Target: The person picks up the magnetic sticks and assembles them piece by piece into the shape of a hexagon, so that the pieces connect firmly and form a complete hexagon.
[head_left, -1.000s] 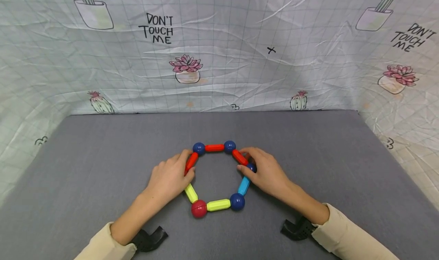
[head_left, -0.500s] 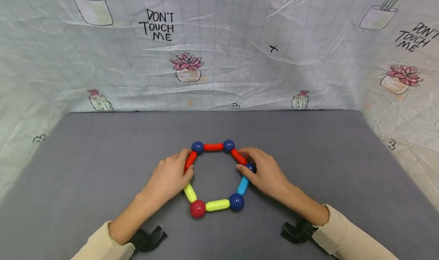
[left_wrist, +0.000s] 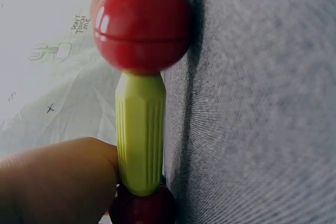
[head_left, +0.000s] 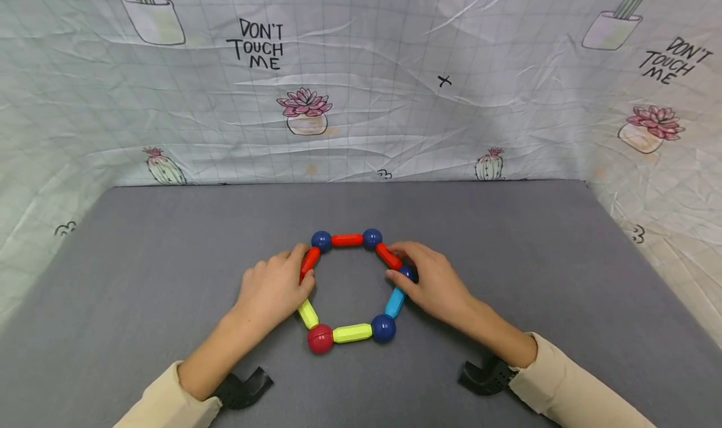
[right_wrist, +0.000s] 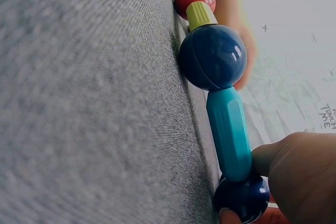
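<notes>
A six-sided ring of magnetic rods and balls lies on the grey table [head_left: 169, 252]. My left hand [head_left: 276, 287] grips its left corner, where a dark red ball [left_wrist: 144, 205] joins a red rod [head_left: 309, 262] and a yellow rod [left_wrist: 140, 135]. Opposite, my right hand [head_left: 434, 281] holds the right corner's blue ball [right_wrist: 241, 198], between a red rod [head_left: 388, 256] and a light blue rod [right_wrist: 229, 135]. At the near side, a red ball [head_left: 321, 339], a yellow rod [head_left: 352, 333] and a blue ball [head_left: 383, 328] form one edge. The far edge is a red rod [head_left: 346, 240] between two blue balls.
A pale printed cloth [head_left: 361, 114] rises behind the table and along its sides. Black wrist straps [head_left: 244, 390] stick out from under both beige sleeves [head_left: 570, 378], close to the tabletop.
The ring has shifted slightly left and a touch farther away, with both hands moving along on it. Their hold looks the same, and the ring keeps its shape.
</notes>
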The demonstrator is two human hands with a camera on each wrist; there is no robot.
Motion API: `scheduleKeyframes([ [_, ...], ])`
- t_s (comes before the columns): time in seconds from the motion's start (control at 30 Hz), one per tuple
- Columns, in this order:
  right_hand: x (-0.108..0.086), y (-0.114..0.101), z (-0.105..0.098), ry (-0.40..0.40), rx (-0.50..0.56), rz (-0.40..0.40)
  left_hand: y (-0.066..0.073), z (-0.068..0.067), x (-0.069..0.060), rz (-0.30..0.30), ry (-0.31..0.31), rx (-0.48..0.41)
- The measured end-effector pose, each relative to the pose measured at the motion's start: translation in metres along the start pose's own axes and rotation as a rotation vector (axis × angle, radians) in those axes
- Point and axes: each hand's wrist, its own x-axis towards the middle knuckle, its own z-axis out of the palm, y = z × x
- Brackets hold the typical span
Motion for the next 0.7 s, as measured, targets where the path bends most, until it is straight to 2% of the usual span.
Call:
scheduleKeyframes([
  [0.07,-0.0005,0.0002,-0.0002,0.001,0.006,0.002,0.0005,0.0003,-0.0007,0.001,0.004,0.046],
  [0.17,-0.0012,0.0002,-0.0005,0.003,0.011,0.003,0.0009,0.0002,-0.001,0.002,0.004,0.06],
  [0.47,-0.0008,-0.0001,-0.0004,0.004,0.01,0.001,-0.0019,-0.0028,-0.0002,-0.032,-0.052,-0.02],
  [0.7,-0.0013,0.0007,-0.0006,-0.007,0.01,0.003,-0.0054,-0.0068,0.0008,-0.018,-0.101,-0.095],
])
